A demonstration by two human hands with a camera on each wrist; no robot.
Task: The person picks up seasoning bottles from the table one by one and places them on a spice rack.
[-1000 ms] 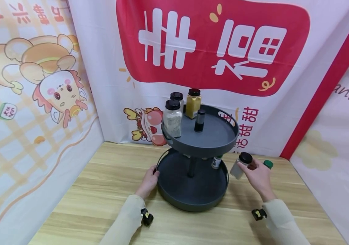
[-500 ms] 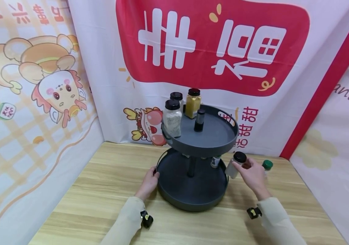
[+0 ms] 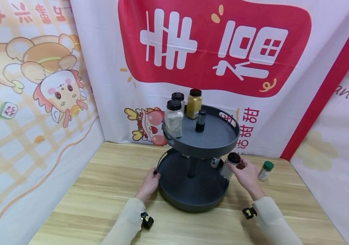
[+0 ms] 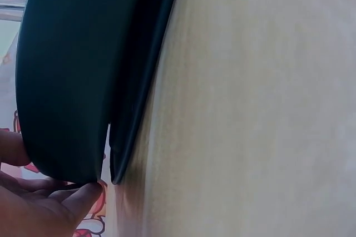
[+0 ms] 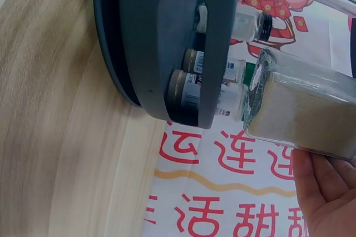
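Note:
A dark grey two-tier turntable rack (image 3: pixel 192 204) stands on the wooden table. My left hand (image 3: pixel 148 184) grips the lower tray at its left side; in the left wrist view, the thumb and fingers (image 4: pixel 78 203) meet at the tray's end. With my right hand (image 3: pixel 248 178) I hold a square glass spice jar (image 3: pixel 226 170), black-lidded and tilted, over the lower tray's right rim. The right wrist view shows brownish powder in this jar (image 5: pixel 306 112), beside the slotted tray wall (image 5: pixel 142 53). Smaller labelled bottles (image 5: pixel 222 98) stand inside that tray, partly hidden by the wall.
The upper tray (image 3: pixel 215 136) bears a large white-filled jar (image 3: pixel 174 122), a yellow-filled jar (image 3: pixel 194 106), a small black bottle (image 3: pixel 201 121) and another black-lidded jar (image 3: pixel 178 97). A green-capped bottle (image 3: pixel 265 171) stands on the table at right. Printed cloths (image 3: pixel 101 68) hang behind.
My right hand has moved left with the spice jar, from beside the rack to over the lower tray's rim. The green-capped bottle has come into fuller view. My left hand stays at the tray.

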